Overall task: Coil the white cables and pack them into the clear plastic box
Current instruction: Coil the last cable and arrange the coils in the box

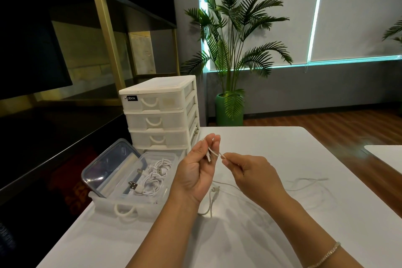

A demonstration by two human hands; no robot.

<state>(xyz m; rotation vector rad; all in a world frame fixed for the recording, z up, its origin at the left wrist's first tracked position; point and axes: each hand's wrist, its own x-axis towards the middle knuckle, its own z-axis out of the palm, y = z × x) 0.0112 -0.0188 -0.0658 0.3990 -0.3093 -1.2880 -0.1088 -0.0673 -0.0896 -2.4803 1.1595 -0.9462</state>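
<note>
My left hand (195,167) is raised over the white table (272,141) and pinches the plug end of a white cable (214,153) between thumb and fingertips. My right hand (250,172) pinches the same cable a few centimetres along. The rest of that cable trails down and lies loose on the table, blurred, toward the right (304,187). The clear plastic box (171,156) sits open at the table's left edge. Inside it lie several coiled white cables (152,178) with USB plugs showing.
The box's clear lid (108,165) leans against its left side. A white drawer unit (158,113) stands just behind the box, and its pulled-out bottom drawer (121,206) holds the box. Another loose cable end (212,198) lies below my left hand. A potted palm (230,102) stands beyond the table.
</note>
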